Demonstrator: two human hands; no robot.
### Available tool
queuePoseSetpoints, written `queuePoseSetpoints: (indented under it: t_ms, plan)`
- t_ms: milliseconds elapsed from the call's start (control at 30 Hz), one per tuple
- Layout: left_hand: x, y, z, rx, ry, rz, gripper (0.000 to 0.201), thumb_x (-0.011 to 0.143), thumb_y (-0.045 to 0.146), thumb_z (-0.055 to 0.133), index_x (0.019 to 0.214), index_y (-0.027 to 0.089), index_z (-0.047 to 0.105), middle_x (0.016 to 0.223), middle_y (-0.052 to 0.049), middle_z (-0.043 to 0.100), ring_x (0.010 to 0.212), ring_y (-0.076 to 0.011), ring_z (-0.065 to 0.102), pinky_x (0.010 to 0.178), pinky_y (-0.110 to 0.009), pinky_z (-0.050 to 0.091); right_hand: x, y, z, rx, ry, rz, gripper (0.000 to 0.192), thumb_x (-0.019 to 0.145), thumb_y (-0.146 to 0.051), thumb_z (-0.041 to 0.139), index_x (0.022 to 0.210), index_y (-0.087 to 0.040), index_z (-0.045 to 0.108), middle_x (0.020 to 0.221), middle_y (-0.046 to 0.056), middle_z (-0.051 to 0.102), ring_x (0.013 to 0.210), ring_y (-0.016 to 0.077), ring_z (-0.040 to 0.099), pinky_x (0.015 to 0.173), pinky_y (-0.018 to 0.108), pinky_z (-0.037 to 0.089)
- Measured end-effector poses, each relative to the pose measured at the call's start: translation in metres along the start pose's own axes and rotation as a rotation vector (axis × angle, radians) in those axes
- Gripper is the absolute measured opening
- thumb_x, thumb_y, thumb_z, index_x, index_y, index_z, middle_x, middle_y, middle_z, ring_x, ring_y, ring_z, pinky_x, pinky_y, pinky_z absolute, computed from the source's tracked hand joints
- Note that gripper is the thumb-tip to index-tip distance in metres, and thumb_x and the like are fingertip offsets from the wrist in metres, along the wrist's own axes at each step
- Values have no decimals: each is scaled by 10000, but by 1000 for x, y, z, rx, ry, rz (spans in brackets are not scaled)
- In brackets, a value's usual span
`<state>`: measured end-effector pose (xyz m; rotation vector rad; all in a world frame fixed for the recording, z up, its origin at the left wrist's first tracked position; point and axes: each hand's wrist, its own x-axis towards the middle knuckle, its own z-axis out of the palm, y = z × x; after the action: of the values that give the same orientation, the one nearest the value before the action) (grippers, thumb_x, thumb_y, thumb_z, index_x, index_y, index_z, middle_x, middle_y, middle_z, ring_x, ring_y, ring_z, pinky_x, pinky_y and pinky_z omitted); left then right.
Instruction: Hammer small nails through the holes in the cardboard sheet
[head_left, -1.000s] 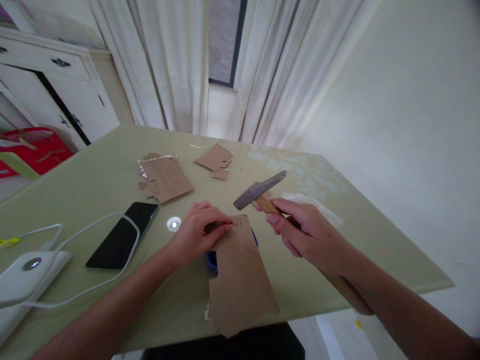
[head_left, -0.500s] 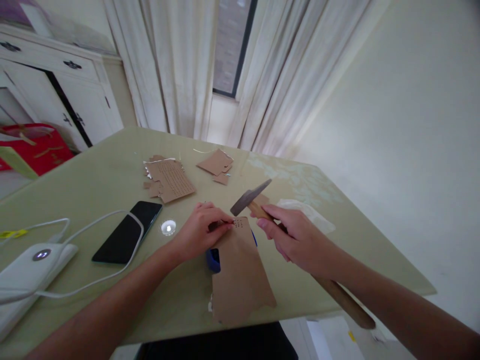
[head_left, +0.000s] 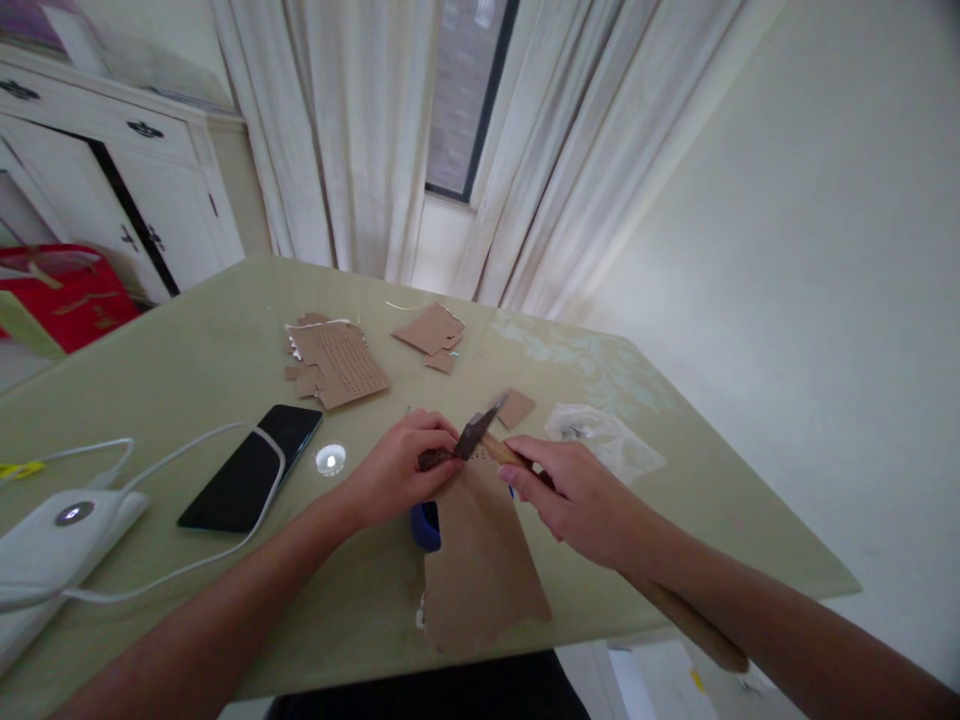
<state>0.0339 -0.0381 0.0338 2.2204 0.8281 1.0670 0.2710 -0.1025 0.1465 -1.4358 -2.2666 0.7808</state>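
The brown cardboard strip [head_left: 480, 550] with a row of small punched holes lies on the pale green table [head_left: 187, 370] near its front edge, partly over a blue round object [head_left: 426, 525]. The left hand [head_left: 397, 470] pinches a small dark tool [head_left: 435, 459] against the strip's far end. The right hand [head_left: 581, 500] is closed around the wooden handle of a hammer with a grey metal head [head_left: 480, 433], and that head sits right at the pinched tool.

Both forearms are bare, no sleeves showing. The left hand [head_left: 396, 468] and right hand [head_left: 574, 497] wear no gloves.
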Motion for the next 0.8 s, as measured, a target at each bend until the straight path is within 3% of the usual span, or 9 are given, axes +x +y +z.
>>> queuePoseSetpoints:
  t_ms: [200, 333, 467, 667, 800]
  plan:
    - [-2, -2, -2, 12, 0, -8, 145, 960, 356, 779, 1025, 234, 822, 1175, -89, 775, 1114, -264, 678, 1029, -437, 522, -6, -2, -11, 120, 161, 3, 371, 1111, -460, 560, 805, -255, 520, 579, -48, 477, 452, 124, 421, 482, 280, 236]
    - [-2, -1, -2, 46, -62, -30, 384, 889, 465, 864, 1189, 236, 791, 1294, -97, 746, 1198, -297, 651, 1091, -464, 502, -7, 6, -2, 126, 104, 28, 340, 1107, -430, 570, 818, -251, 553, 565, -49, 489, 453, 128, 430, 488, 275, 242]
    - [-1, -1, -1, 33, -83, -44, 364, 891, 475, 861, 1158, 240, 782, 1227, -77, 765, 1149, -288, 664, 1064, -451, 497, -4, 17, 14, 82, -8, 39, 315, 1092, -360, 584, 802, -236, 568, 596, -35, 554, 465, 121, 464, 506, 267, 272]
    - [-1, 0, -2, 28, -102, -103, 398, 900, 497, 846, 1171, 221, 751, 1175, -74, 766, 1092, -277, 661, 998, -426, 490, -3, 21, 13, 135, 75, 35, 286, 1095, -415, 587, 872, -240, 626, 541, -48, 519, 465, 143, 482, 498, 268, 308]
    - [-1, 2, 0, -4, -103, -135, 367, 902, 485, 840, 1152, 231, 750, 1071, -47, 769, 990, -248, 683, 903, -381, 510, -3, 24, 16, 188, -16, 42, 309, 1087, -392, 602, 823, -231, 609, 569, -45, 533, 439, 117, 477, 455, 247, 301]
